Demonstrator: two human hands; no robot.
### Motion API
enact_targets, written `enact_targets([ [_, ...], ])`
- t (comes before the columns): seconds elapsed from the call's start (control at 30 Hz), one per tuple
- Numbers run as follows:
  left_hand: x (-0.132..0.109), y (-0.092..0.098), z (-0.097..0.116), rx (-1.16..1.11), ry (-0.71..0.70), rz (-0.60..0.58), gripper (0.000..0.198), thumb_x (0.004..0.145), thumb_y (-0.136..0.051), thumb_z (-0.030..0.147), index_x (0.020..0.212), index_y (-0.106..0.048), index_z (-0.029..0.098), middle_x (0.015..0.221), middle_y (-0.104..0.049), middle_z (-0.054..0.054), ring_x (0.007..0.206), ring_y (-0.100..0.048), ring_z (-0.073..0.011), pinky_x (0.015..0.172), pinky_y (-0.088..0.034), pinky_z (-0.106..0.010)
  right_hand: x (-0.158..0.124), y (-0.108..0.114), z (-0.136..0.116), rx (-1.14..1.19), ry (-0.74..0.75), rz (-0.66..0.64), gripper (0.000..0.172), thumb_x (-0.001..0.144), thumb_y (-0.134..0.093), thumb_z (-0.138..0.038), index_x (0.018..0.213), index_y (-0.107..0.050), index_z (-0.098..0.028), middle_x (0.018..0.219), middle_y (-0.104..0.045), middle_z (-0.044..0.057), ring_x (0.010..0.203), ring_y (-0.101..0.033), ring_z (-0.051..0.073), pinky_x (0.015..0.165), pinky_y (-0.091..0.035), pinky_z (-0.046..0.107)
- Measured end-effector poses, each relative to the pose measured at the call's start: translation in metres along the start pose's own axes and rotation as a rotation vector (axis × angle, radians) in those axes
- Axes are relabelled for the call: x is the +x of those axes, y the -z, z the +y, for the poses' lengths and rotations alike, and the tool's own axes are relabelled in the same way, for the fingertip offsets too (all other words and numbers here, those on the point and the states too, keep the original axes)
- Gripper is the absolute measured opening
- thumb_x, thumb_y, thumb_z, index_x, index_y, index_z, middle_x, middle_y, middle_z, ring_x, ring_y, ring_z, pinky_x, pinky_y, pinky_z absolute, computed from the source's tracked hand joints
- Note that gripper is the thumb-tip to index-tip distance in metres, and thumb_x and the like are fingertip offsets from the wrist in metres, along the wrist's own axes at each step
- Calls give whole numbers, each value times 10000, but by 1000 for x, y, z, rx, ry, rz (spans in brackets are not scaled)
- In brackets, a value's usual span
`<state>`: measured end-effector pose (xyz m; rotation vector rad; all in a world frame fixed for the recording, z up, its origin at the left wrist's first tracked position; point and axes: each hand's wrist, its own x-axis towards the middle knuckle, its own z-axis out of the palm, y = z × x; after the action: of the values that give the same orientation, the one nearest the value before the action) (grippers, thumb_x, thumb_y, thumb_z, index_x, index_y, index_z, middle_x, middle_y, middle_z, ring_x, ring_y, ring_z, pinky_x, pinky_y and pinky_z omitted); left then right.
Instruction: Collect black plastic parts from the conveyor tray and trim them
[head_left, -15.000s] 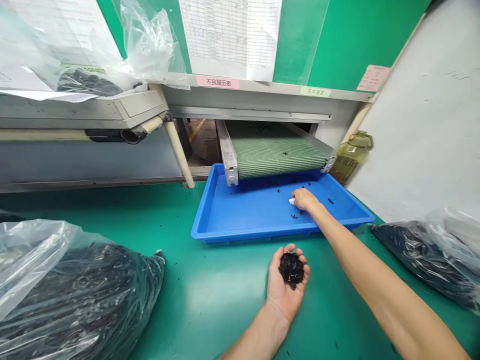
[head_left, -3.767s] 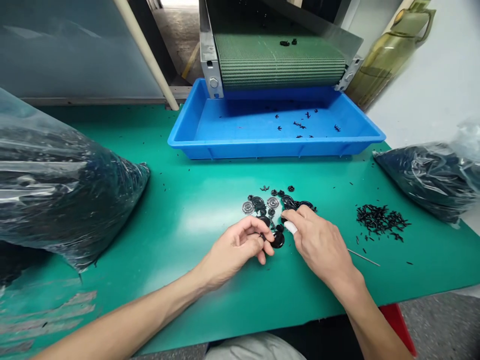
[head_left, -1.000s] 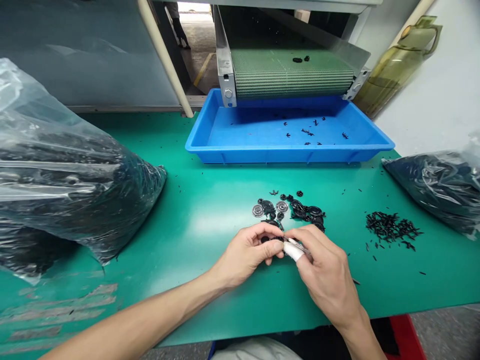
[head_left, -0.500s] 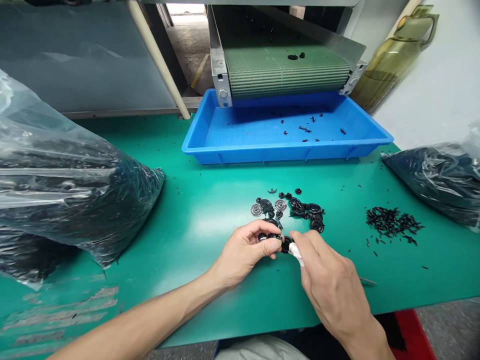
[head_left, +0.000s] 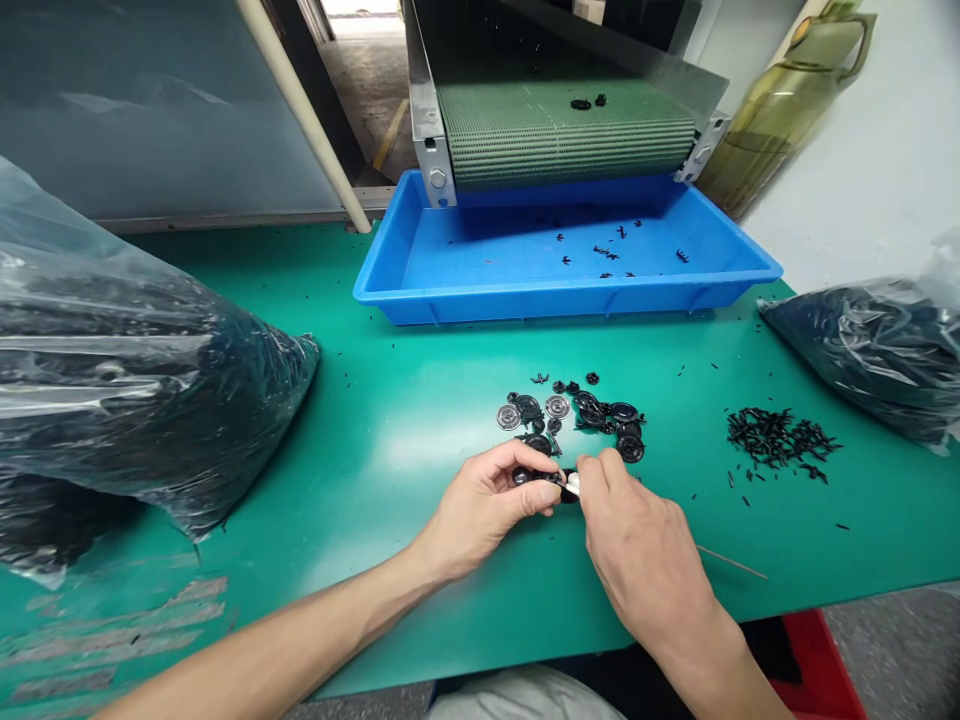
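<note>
The left hand [head_left: 484,508] is half curled, pinching small black parts [head_left: 553,479] between thumb and fingers. Just beside it, the right hand [head_left: 649,545] has its fingers drawn in around a thin rod [head_left: 735,564], whose far end sticks out behind; the tip is hidden. On the green surface [head_left: 405,390], a bulging clear bag [head_left: 150,350] lies at left, black discs [head_left: 589,407] sit just beyond the hands, and a heap of black slivers [head_left: 780,437] is near a second bag [head_left: 874,345]. Behind, a conveyor belt [head_left: 562,135] overhangs a blue tray [head_left: 562,303] with scattered bits [head_left: 606,253]; a yellowish bottle [head_left: 787,110] is beside the wall [head_left: 885,180].
</note>
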<state>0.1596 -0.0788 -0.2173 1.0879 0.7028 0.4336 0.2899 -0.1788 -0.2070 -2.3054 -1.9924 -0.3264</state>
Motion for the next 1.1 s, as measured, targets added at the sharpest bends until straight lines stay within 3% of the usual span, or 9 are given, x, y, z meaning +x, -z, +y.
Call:
enact_targets([
  [0.7, -1, 1, 0, 67, 15, -9, 218, 723, -769, 284, 884, -673, 173, 737, -655, -2, 686, -607, -128, 688, -505, -284, 0, 4, 4, -23, 2, -39, 229, 763, -434, 23, 754, -415, -205, 712, -461, -6, 511, -514, 114, 427, -181, 267],
  [0.93, 0, 1, -5, 22, -75, 23, 172, 712, -781, 254, 822, -678, 171, 833, -695, -20, 700, -625, -123, 690, -524, -273, 4, 10, -10, 71, -122, -275, 197, 780, -484, 2, 794, -441, -191, 749, -509, 20, 459, -504, 116, 433, -177, 271],
  [1.1, 1, -1, -4, 84, -186, 115, 157, 707, -782, 265, 800, -685, 184, 863, -692, -21, 735, -631, -140, 702, -538, -286, 13, 20, -23, 198, -267, -418, 182, 828, -467, 8, 829, -464, -174, 801, -550, 56, 545, -576, 149, 459, -251, 254],
])
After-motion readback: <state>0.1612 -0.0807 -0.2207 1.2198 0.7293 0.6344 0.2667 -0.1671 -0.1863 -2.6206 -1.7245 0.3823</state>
